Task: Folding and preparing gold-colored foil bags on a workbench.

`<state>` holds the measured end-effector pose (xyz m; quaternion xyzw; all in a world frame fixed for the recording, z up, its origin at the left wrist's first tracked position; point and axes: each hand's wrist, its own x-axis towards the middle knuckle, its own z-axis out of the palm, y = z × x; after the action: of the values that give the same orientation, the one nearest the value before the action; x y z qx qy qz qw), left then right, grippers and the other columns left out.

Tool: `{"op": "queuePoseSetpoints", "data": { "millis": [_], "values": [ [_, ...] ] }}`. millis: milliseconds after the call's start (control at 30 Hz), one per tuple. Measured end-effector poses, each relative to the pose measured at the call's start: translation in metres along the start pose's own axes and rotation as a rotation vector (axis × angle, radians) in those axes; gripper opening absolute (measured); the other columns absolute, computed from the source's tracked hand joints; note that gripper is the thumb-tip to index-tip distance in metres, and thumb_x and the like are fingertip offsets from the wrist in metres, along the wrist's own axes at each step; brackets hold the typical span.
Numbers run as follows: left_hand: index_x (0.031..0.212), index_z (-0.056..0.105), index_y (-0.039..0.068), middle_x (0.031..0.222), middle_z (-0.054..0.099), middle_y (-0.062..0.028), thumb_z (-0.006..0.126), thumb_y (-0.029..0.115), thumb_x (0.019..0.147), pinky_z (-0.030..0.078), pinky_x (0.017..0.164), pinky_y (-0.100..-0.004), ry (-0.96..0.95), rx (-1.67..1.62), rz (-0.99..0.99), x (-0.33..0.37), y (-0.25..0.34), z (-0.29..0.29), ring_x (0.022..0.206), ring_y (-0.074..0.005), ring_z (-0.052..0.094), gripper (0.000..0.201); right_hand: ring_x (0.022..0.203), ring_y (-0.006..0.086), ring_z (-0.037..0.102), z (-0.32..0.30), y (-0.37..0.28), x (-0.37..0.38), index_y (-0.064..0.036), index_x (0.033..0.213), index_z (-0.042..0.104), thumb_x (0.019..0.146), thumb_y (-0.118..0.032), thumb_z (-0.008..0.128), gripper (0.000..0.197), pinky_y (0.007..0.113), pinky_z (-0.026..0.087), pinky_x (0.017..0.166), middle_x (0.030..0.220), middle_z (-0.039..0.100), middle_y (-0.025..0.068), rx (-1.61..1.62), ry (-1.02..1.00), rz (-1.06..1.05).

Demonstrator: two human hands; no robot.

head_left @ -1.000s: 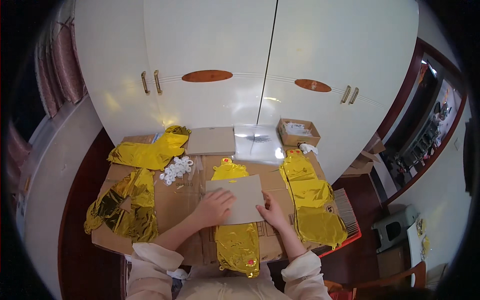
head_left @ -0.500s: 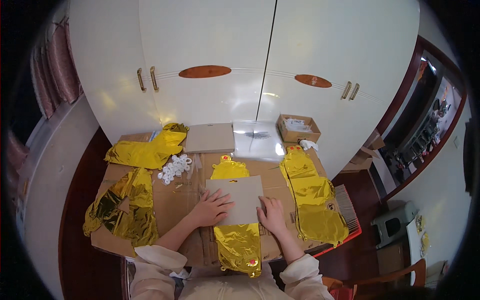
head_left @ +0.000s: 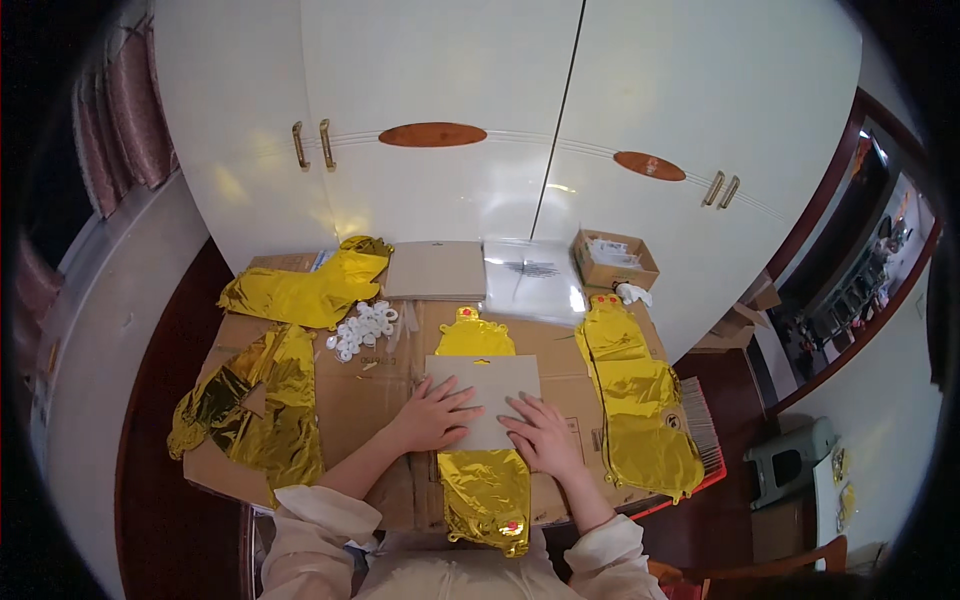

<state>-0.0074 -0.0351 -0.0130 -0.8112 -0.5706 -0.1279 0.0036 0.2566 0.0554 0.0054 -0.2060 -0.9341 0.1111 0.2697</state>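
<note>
A grey-beige cardboard sheet (head_left: 487, 385) with a small hanger hole at its far edge lies across a flat gold foil balloon (head_left: 482, 490). The balloon's two ends stick out beyond it, far and near. My left hand (head_left: 440, 414) rests flat over the sheet's left side, fingers spread. On the right side lies my right hand (head_left: 545, 436), its fingers also stretched out over the sheet. Neither hand grips anything. The middle of the balloon is hidden beneath the sheet.
Flattened cardboard (head_left: 350, 420) covers the table. More gold foil balloons lie left (head_left: 280, 400) and right (head_left: 640, 400). Behind are white rings (head_left: 362, 328), a stack of card sheets (head_left: 436, 270), clear plastic bags (head_left: 533, 278) and a small carton (head_left: 616, 262).
My right hand has moved from the sheet's right edge inward onto its surface, fingers spreading. My left hand stays on the sheet. The whole view has shifted slightly.
</note>
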Motion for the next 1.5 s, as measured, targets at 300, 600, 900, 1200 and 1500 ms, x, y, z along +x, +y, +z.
{"op": "queuePoseSetpoints", "data": {
  "millis": [300,600,900,1200,1500],
  "values": [
    [0.136,0.055,0.034,0.149,0.044,-0.0027,0.058,0.042,0.092,0.024,0.112,-0.0623,0.022,-0.006,-0.010,-0.001,0.001,-0.002,0.141,-0.0310,0.034,0.045,0.126,0.0286,0.054,0.007,0.007,-0.001,-0.0190,0.109,0.073,0.086,-0.016,0.066,0.024,0.051,0.039,0.108,0.125,0.064,0.0068,0.101,-0.077,0.025],
    [0.134,0.054,0.042,0.149,0.042,-0.0041,0.058,0.046,0.091,0.029,0.106,-0.0663,0.001,0.070,0.055,0.002,-0.001,0.001,0.138,-0.0382,0.035,0.043,0.128,0.0288,0.052,0.007,0.012,-0.001,-0.0193,0.114,0.072,0.086,-0.018,0.068,0.028,0.051,0.038,0.109,0.129,0.061,0.0064,0.128,-0.161,0.046],
    [0.140,0.044,0.051,0.154,0.034,-0.0061,0.057,0.054,0.089,0.029,0.103,-0.0709,-0.331,0.095,-0.015,0.021,0.003,-0.018,0.139,-0.0446,0.031,0.052,0.135,0.0263,0.044,-0.039,0.006,-0.033,-0.0169,0.125,0.061,0.075,-0.015,0.069,0.051,0.049,0.033,0.112,0.141,0.052,0.0042,-0.015,-0.370,-0.211],
    [0.136,0.048,0.051,0.151,0.037,-0.0051,0.064,0.052,0.084,0.030,0.101,-0.0735,-0.315,0.064,-0.012,0.024,0.001,-0.015,0.136,-0.0455,0.034,0.054,0.126,0.0222,0.050,-0.053,-0.031,-0.055,-0.0213,0.125,0.059,0.068,-0.035,0.074,0.061,0.045,0.035,0.110,0.134,0.055,0.0005,-0.127,-0.361,-0.571],
    [0.136,0.048,0.051,0.150,0.037,-0.0035,0.064,0.052,0.084,0.030,0.102,-0.0729,-0.331,0.070,-0.009,0.024,0.000,-0.015,0.136,-0.0453,0.033,0.055,0.120,0.0183,0.054,-0.046,-0.058,-0.086,-0.0236,0.134,0.055,0.076,-0.034,0.069,0.061,0.042,0.039,0.106,0.133,0.056,-0.0025,-0.251,-0.312,-0.642]
  ]
}}
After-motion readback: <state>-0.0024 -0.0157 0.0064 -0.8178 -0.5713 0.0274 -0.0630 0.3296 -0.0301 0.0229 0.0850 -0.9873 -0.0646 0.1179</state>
